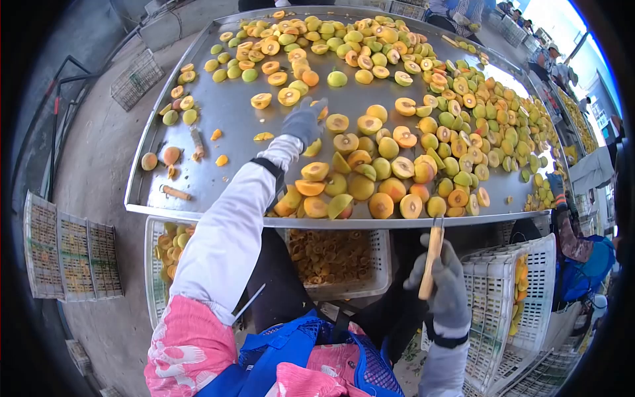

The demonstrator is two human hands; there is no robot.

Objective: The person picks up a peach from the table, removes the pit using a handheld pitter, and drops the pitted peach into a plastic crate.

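Left hand (303, 122), gloved, stretched far over the steel table (218, 119), fingers curled down on a fruit (322, 110) at the heap's near-left edge; grip not clear. Right hand (446, 288) low and near, below the table rim, clamped on a knife (431, 258), long axis upright, blade toward the table.

You have a single view, from the camera on your head; it looks forward and steeply down over your own chest and arms; the wide lens bends the scene and darkens the corners; the metal table (218, 119) fills the upper middle, close ahead, its near edge just past your body; the white crates (370, 264) below that edge sit nearest; other people show far off at the upper right; no second view shares any of it.
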